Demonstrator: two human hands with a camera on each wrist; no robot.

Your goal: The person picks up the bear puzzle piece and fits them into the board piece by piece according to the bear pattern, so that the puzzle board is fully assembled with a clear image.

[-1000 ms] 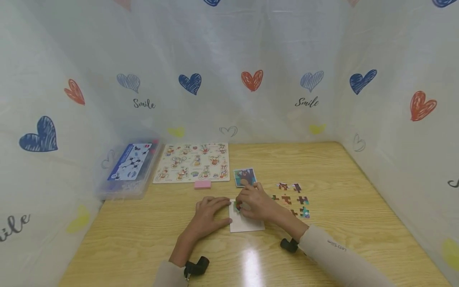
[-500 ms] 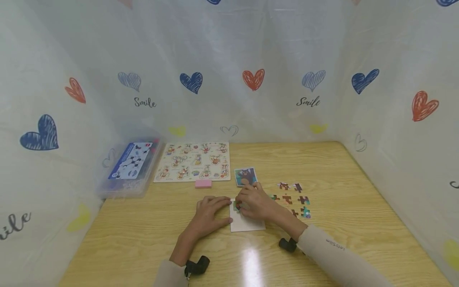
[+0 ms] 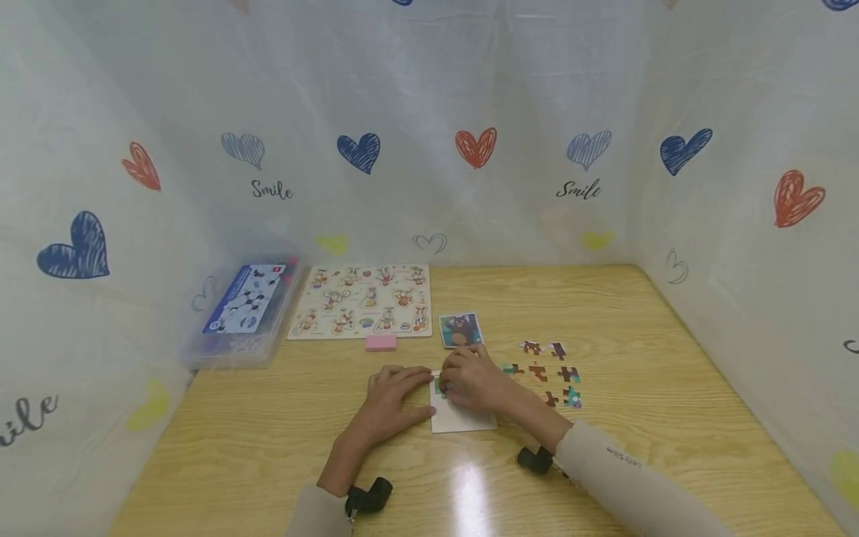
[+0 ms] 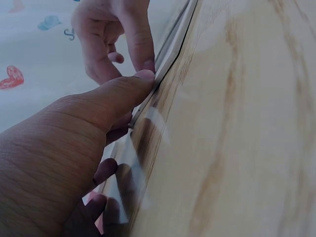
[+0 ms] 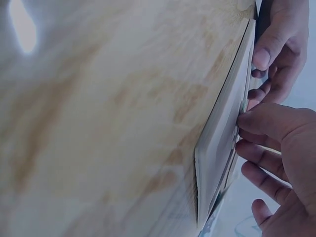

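Observation:
In the head view a small white puzzle tray [image 3: 463, 423] lies on the table. My left hand [image 3: 388, 403] touches its left side, index fingertip near the upper left corner and thumb lower down, fingers spread. Over the tray's upper left part my right hand [image 3: 473, 379] pinches a green jigsaw piece [image 3: 439, 385], mostly covered by the fingers. The right wrist view has the thumb of the right hand [image 5: 276, 143] at the tray's surface [image 5: 222, 133]. Seen from the left wrist, the left hand [image 4: 74, 128] has its thumb extended to the tray edge.
Several loose jigsaw pieces [image 3: 569, 374] lie right of the tray. Behind it is a bear picture card [image 3: 460, 328]. Further left are a pink block [image 3: 380, 343], a board with printed figures [image 3: 359, 302] and a clear plastic case [image 3: 241, 317]. A curtain [image 3: 429, 112] encloses the table.
The right fingers have shifted slightly over the tray's upper left, and less of the dark part between the fingertips shows. The left hand stays put.

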